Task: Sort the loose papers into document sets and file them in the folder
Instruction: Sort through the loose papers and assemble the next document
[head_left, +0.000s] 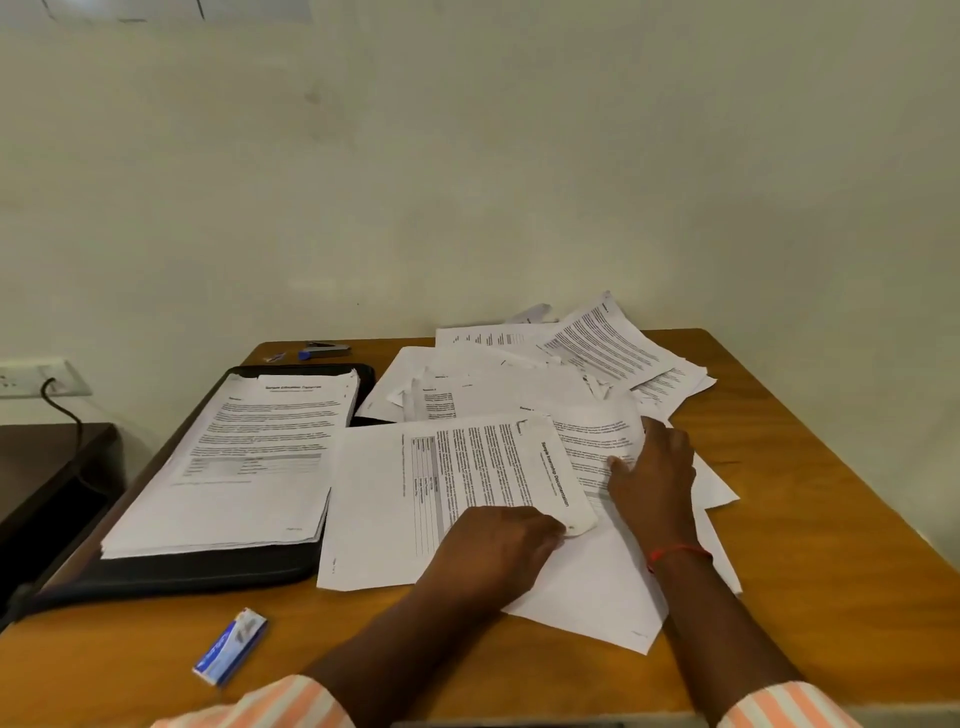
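Observation:
A black folder (171, 571) lies open at the left of the wooden table, with a stack of printed papers (244, 457) on it. Loose printed sheets (519, 374) are scattered across the table's middle and far right. One titled sheet (457, 478) lies sideways in front of me. My left hand (493, 551) pinches its curled near-right corner. My right hand (654, 473) rests with fingers spread on a sheet just right of it, its fingertips at that sheet's lifted edge.
A small blue and white box (231, 647) lies near the table's front left. A stapler (324, 349) and a small blue item sit at the far edge behind the folder. A wall socket with a black cable (47, 384) and a dark side table (47, 467) are at left.

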